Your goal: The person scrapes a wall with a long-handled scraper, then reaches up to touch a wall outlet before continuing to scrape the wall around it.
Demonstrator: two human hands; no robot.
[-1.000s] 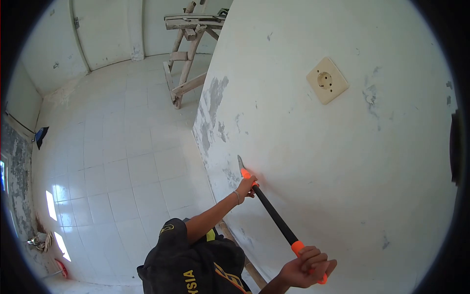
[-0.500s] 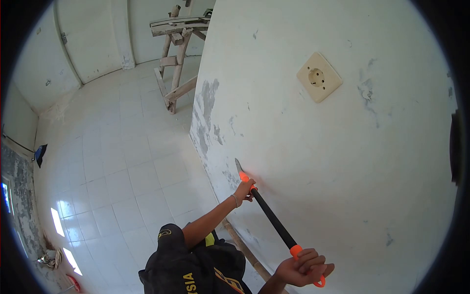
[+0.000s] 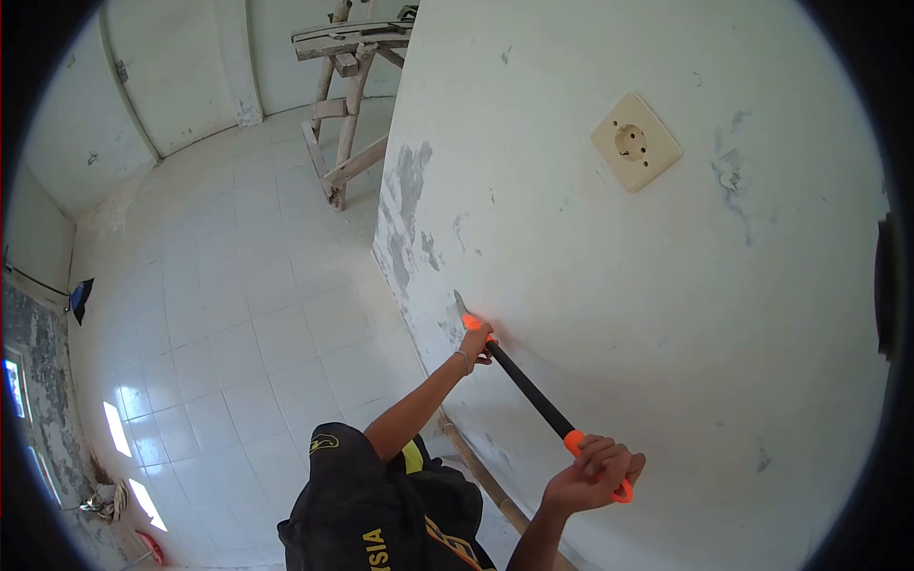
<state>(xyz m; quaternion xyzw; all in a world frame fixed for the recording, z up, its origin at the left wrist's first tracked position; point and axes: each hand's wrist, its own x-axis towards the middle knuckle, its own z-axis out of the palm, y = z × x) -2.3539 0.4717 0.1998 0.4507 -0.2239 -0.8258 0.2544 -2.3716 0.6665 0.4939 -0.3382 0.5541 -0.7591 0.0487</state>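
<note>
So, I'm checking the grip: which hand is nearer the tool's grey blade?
The left hand, with the bracelet; it grips the tool close to the grey blade, while the right hand holds the far orange end.

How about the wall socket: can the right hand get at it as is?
Probably not yet: the right hand is closed around one end of the orange-and-black tool. Nothing visible stands between it and the wall socket, so letting go would likely free the way.

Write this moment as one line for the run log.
left hand: grips long tool near blade | right hand: grips its other end | blade: at wall, contact unclear
</note>
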